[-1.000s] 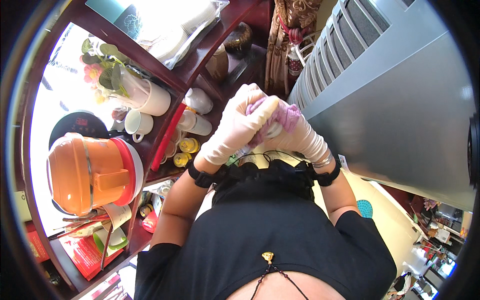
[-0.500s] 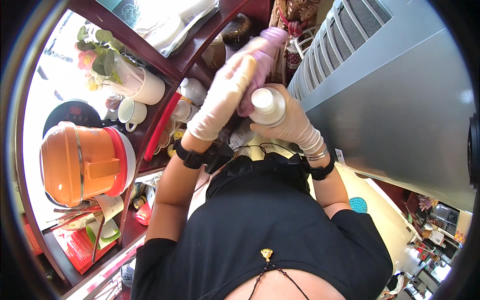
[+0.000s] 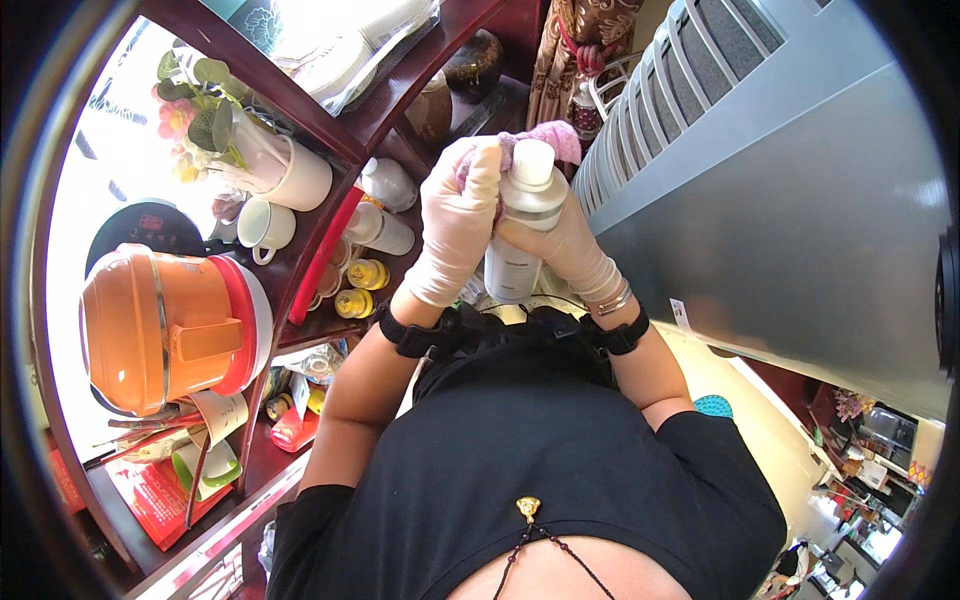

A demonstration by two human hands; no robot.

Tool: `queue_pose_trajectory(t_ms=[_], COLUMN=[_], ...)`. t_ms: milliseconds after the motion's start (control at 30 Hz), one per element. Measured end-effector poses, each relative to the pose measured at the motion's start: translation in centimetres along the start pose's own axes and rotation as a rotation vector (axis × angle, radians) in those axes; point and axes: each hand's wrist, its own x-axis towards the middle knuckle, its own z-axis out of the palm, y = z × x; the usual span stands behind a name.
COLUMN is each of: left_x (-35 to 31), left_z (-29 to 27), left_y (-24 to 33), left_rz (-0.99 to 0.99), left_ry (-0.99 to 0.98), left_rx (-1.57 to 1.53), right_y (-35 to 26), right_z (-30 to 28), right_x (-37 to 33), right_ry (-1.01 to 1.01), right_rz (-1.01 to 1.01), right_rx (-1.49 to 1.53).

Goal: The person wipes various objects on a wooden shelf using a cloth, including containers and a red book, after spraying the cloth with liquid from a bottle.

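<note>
A white plastic bottle (image 3: 513, 272) with a white cap stands nearly upright in front of my chest, its cap toward the top. My right hand (image 3: 572, 243), in a pale thin glove, is wrapped round its right side. My left hand (image 3: 452, 222), gloved the same way, is closed on a pinkish-purple cloth (image 3: 552, 140) and presses against the left of the bottle near its neck. Part of the cloth sticks out behind the cap; the rest is hidden by the left fingers and the bottle.
On my left, a dark red shelf (image 3: 352, 128) holds white bottles (image 3: 380, 228), yellow-capped jars (image 3: 356, 302), a white mug (image 3: 266, 226), a flower vase (image 3: 292, 172) and an orange appliance (image 3: 160, 330). A large grey cabinet-like appliance (image 3: 780, 240) stands close on my right.
My left hand has come down and closed in with the cloth against the bottle. The bottle has tilted, so its side now shows below the cap.
</note>
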Motion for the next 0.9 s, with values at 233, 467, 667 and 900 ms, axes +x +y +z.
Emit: queue_pose_trajectory(t_ms=[233,467,667,900], left_x=[-0.1,-0.9,3.0,2.0], left_z=[-0.8,0.1,-3.7,-0.1], left_y=[0.7,2.6,3.5,4.1], left_rz=[0.568,0.876,-0.284,0.354], left_ry=[-0.067,-0.211,-0.097,-0.604], left_rx=[0.879,1.199,-0.25,0.646], right_y=[2.0,3.6,2.5,2.3], right_z=[0.4,0.0,-2.4,-1.8], right_x=[0.5,1.3,0.6,-0.2], right_ry=[0.206,0.36,0.277,-0.025], right_rz=[-0.132,-0.336,-0.043,-0.631], right_rx=[-0.235,-0.5,-0.242,-0.917])
